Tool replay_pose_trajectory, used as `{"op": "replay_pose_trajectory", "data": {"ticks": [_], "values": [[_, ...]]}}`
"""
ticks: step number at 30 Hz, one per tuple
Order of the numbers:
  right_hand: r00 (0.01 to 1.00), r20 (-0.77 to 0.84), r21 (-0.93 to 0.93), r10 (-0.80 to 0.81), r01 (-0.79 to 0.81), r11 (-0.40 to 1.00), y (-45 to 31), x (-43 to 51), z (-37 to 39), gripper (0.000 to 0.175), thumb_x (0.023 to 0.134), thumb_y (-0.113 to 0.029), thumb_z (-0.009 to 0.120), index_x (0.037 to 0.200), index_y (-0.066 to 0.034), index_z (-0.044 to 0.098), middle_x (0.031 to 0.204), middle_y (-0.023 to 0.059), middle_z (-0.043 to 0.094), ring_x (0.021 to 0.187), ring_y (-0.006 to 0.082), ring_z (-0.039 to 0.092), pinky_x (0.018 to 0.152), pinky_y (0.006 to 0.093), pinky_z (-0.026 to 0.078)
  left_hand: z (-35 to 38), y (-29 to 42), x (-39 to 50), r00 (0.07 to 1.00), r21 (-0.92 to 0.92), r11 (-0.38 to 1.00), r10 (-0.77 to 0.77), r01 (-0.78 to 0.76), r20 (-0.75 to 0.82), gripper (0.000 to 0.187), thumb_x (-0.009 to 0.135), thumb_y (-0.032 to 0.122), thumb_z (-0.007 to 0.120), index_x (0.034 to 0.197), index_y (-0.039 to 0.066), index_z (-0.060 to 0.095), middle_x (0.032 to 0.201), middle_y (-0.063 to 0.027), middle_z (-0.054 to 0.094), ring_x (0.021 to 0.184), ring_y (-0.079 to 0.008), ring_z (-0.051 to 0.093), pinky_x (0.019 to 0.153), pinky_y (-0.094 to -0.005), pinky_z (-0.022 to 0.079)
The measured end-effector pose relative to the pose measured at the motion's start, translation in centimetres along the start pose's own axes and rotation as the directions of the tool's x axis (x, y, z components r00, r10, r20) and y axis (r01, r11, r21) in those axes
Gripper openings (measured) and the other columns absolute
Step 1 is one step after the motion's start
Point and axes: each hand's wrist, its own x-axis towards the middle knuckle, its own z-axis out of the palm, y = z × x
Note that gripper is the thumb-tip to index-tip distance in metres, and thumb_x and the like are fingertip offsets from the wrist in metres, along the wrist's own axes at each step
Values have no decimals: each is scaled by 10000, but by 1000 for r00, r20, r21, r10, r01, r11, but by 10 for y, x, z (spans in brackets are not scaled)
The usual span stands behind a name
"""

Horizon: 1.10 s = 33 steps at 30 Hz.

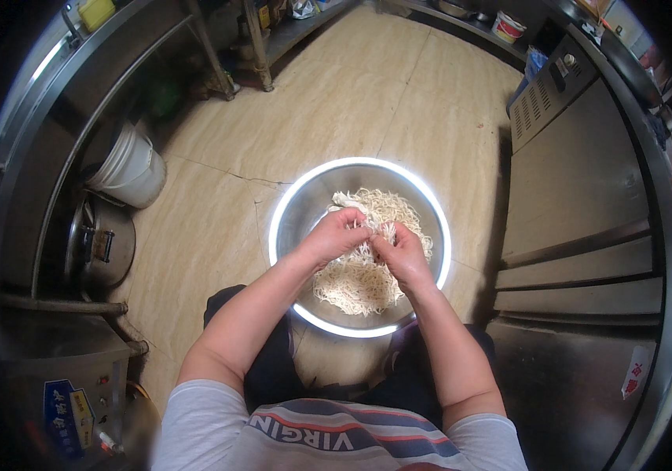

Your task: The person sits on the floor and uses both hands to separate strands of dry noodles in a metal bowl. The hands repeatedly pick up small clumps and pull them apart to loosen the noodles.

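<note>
A wide round metal basin (294,209) lies low before me, near my knees. Pale noodle-like strands (354,287) cover much of its bottom, with more strands heaped at its far right side. My left hand (341,235) and my right hand (399,250) meet over the middle of the basin, fingertips nearly touching. Both pinch a clump of the strands, which hangs between and below the fingers. Just beyond my left hand lies a whitish, thicker lump (347,202), whose nature I cannot tell.
Tiled floor (336,106) surrounds the basin. On the left, a white plastic bucket (129,171) and a lidded metal pot (106,247) stand under a metal counter. A stainless steel cabinet (577,176) runs along the right. Metal shelves (306,32) with goods stand at the far side.
</note>
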Motion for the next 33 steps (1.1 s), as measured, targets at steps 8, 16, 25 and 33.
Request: {"op": "replay_pose_trajectory", "data": {"ticks": [8, 16, 25, 33], "values": [[1000, -4, -34, 10, -11, 999, 0, 0, 0, 183, 759, -92, 575, 921, -6, 589, 725, 30, 600, 612, 79, 537, 543, 224, 424, 0, -1, 0, 1000, 44, 999, 10, -10, -8, 74, 781, 83, 593, 842, 61, 558, 702, 23, 545, 598, -34, 479, 520, -174, 373], [1000, -8, -81, 29, -30, 996, -1, 0, 0, 204, 757, -106, 579, 932, -2, 592, 742, 44, 612, 642, 93, 554, 569, 237, 437, -1, -3, 1, 1000, 66, 998, 6, -6, -8, 85, 773, 80, 592, 846, 52, 559, 727, 13, 556, 620, -42, 497, 540, -179, 392], [1000, -13, -129, 3, -4, 992, 0, 0, -1, 234, 758, -122, 582, 953, 5, 595, 774, 57, 622, 663, 105, 563, 593, 246, 446, -2, -5, 2, 1000, 84, 996, 22, -22, -1, 80, 773, 88, 601, 836, 65, 558, 721, 21, 550, 618, -38, 488, 540, -176, 384], [1000, -7, -118, 20, -21, 993, -1, 0, -1, 215, 754, -110, 578, 938, 0, 599, 768, 52, 624, 663, 109, 569, 598, 247, 450, -2, -5, 2, 1000, 65, 998, -12, 11, 12, 79, 771, 89, 606, 830, 65, 559, 728, 19, 554, 631, -40, 494, 551, -177, 389]]}}
